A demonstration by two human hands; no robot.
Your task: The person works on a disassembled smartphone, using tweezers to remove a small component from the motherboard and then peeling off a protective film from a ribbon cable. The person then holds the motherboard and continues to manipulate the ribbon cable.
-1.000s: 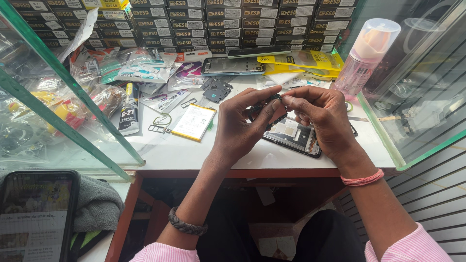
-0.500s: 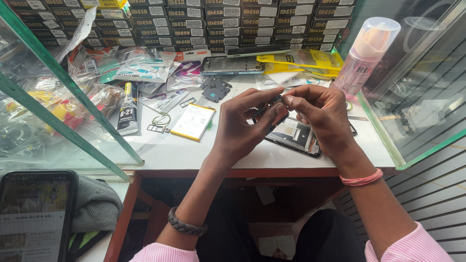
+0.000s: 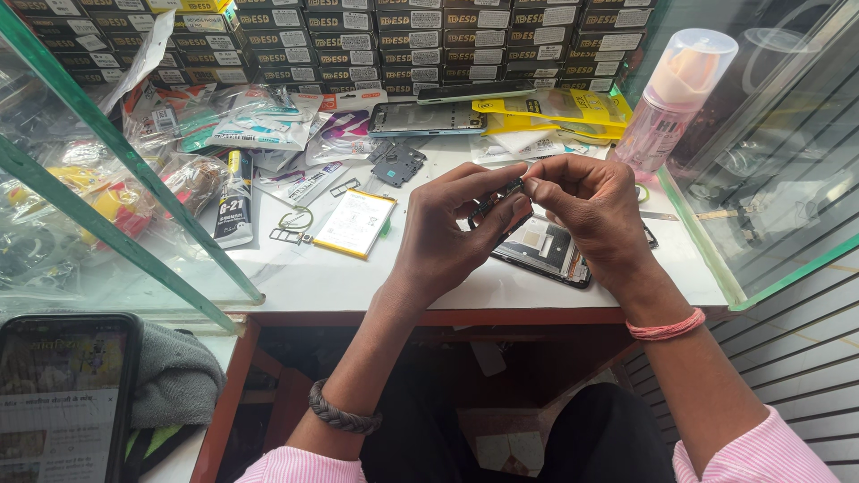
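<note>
My left hand [image 3: 447,228] and my right hand [image 3: 595,210] meet above the white table [image 3: 340,282], both pinching one small dark part [image 3: 501,199] between their fingertips. Directly below them lies an opened phone [image 3: 541,250], its inner side up and partly hidden by my right hand. A flat pale battery [image 3: 355,223] rests on the table left of my left hand.
A glue tube [image 3: 235,201], a small black bracket [image 3: 396,164], a phone frame [image 3: 428,117] and plastic bags lie further back. Stacked boxes [image 3: 376,36] line the rear. A pink spray bottle [image 3: 673,94] stands right. Glass panes [image 3: 107,179] flank the table. A lit phone [image 3: 63,398] sits bottom left.
Both hands have shifted slightly toward the far side, still pinching the small part. Nothing else has moved.
</note>
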